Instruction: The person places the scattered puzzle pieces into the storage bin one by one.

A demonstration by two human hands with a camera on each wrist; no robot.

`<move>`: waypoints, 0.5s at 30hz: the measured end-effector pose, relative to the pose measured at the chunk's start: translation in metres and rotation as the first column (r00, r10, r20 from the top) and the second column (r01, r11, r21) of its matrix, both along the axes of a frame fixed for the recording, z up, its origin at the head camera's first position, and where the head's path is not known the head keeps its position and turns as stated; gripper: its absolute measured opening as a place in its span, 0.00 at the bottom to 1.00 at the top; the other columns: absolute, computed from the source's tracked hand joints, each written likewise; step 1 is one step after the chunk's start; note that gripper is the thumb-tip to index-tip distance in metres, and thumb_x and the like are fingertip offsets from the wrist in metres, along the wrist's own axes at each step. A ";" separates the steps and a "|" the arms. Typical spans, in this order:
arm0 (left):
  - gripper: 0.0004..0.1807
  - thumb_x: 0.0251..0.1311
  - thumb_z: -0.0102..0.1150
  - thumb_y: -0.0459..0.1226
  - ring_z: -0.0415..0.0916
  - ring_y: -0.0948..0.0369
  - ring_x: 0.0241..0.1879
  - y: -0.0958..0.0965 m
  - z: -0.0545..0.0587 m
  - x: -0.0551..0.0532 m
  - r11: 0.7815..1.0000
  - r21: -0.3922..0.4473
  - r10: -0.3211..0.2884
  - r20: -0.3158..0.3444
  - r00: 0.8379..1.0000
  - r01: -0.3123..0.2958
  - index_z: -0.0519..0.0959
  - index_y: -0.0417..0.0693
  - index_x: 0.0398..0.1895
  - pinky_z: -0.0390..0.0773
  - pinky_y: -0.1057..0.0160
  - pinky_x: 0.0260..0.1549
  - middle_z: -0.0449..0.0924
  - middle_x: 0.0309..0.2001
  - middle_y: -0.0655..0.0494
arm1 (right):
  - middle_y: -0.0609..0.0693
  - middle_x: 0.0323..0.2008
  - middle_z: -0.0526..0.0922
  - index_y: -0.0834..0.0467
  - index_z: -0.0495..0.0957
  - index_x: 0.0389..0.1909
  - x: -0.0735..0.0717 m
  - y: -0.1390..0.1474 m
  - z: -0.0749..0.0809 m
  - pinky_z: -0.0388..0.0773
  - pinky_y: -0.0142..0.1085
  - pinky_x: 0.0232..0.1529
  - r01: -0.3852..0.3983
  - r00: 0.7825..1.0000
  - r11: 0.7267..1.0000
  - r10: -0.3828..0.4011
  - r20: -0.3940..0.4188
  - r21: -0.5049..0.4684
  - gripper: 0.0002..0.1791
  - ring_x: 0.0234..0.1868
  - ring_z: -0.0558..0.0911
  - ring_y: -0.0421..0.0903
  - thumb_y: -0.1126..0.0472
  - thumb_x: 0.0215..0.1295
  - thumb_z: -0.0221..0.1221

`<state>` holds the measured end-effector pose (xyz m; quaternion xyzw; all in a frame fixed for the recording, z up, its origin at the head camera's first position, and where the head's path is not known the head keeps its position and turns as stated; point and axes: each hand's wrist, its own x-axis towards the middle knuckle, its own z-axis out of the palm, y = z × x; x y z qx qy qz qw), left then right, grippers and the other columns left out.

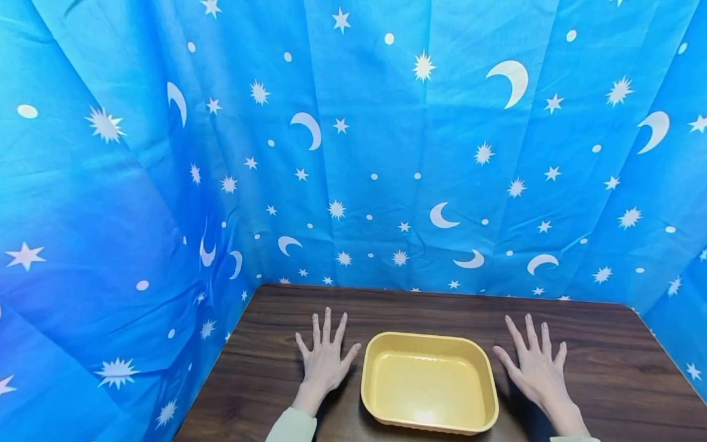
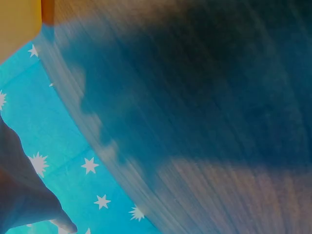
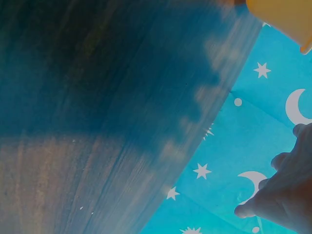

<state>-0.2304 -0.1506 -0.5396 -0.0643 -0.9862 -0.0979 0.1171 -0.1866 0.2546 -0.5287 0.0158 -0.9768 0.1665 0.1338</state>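
Note:
A yellow rectangular tray (image 1: 431,423) with rounded corners and raised walls stands on the dark wooden table, its inside bare. My left hand (image 1: 323,362) is to the left of it, fingers spread and straight, thumb pointing toward the rim. On the other side my right hand (image 1: 538,371) is held the same way, palm down with spread fingers. Neither hand holds anything. Part of the left hand (image 2: 24,190) shows at the lower left of the left wrist view, and the right hand (image 3: 282,190) at the lower right of the right wrist view. Each hand casts a shadow on the wood.
The brown wood-grain table (image 1: 607,344) reaches back to a blue curtain (image 1: 375,147) printed with white moons, stars and dots. This cloth hangs behind the table and along its left and right sides.

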 end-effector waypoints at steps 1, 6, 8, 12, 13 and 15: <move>0.39 0.60 0.42 0.63 0.25 0.46 0.70 0.000 0.000 0.000 1.000 0.004 0.001 0.002 1.000 -0.001 0.50 0.62 0.72 0.29 0.30 0.55 0.32 0.73 0.50 | 0.68 0.69 0.44 0.46 0.41 0.73 0.001 0.000 0.000 0.30 0.72 0.53 0.000 1.000 1.000 0.000 -0.003 0.000 0.41 0.68 0.35 0.69 0.38 0.64 0.47; 0.39 0.61 0.42 0.62 0.25 0.46 0.70 0.000 0.000 0.005 1.000 0.025 0.006 0.012 1.000 -0.006 0.48 0.63 0.72 0.28 0.30 0.55 0.32 0.73 0.50 | 0.68 0.68 0.45 0.48 0.43 0.72 0.006 0.000 -0.002 0.34 0.71 0.54 -0.006 1.000 1.000 0.006 -0.024 -0.005 0.41 0.68 0.36 0.68 0.39 0.64 0.48; 0.39 0.61 0.42 0.62 0.24 0.46 0.70 0.000 0.000 0.008 0.999 0.035 0.003 0.018 1.000 -0.004 0.47 0.63 0.72 0.27 0.30 0.55 0.31 0.73 0.50 | 0.68 0.68 0.46 0.49 0.44 0.72 0.009 0.000 -0.003 0.36 0.71 0.54 -0.007 1.000 1.000 0.007 -0.026 -0.008 0.41 0.68 0.37 0.69 0.39 0.64 0.48; 0.39 0.61 0.40 0.62 0.23 0.46 0.69 0.000 -0.002 0.015 0.999 0.047 -0.002 0.033 0.999 0.001 0.45 0.64 0.73 0.25 0.30 0.55 0.29 0.73 0.50 | 0.69 0.68 0.47 0.49 0.44 0.72 0.016 -0.001 -0.006 0.38 0.71 0.54 -0.004 1.000 1.000 0.004 -0.017 -0.011 0.40 0.67 0.38 0.69 0.38 0.65 0.46; 0.39 0.61 0.41 0.62 0.23 0.46 0.69 0.000 -0.003 0.016 0.999 0.055 -0.004 0.034 0.999 0.002 0.45 0.63 0.73 0.25 0.30 0.55 0.30 0.73 0.50 | 0.69 0.68 0.46 0.49 0.44 0.72 0.017 -0.002 -0.007 0.38 0.71 0.54 -0.004 1.000 1.000 0.004 -0.012 -0.012 0.40 0.67 0.38 0.69 0.37 0.65 0.45; 0.38 0.62 0.40 0.62 0.24 0.45 0.69 0.001 -0.004 0.019 0.998 0.057 0.002 0.034 0.999 -0.004 0.46 0.63 0.73 0.27 0.29 0.55 0.31 0.73 0.49 | 0.69 0.68 0.46 0.49 0.44 0.72 0.020 -0.002 -0.008 0.38 0.71 0.54 -0.006 1.000 1.000 0.006 -0.003 -0.014 0.40 0.67 0.38 0.69 0.37 0.65 0.45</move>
